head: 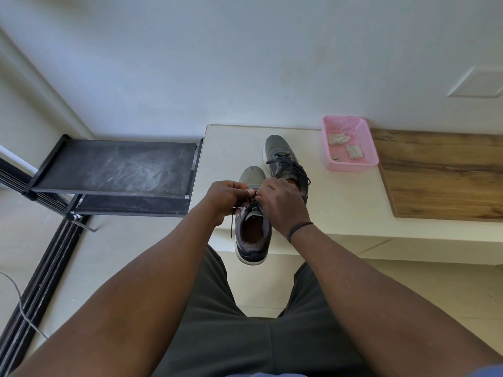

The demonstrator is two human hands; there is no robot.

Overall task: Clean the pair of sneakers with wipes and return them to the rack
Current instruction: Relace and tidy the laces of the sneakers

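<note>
Dark laces of the near sneaker are pinched by the left hand and right hand. Since its heel overhangs the tabletop, a hard tug could drag it off.

Soft, even daylight, bright on the wall; faint shadows only; no glare; focus sharp throughout; wide-angle lens bends straight lines toward the edges

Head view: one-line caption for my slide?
Both hands tie the near sneaker's laces; used wipes in pink basket.
</note>
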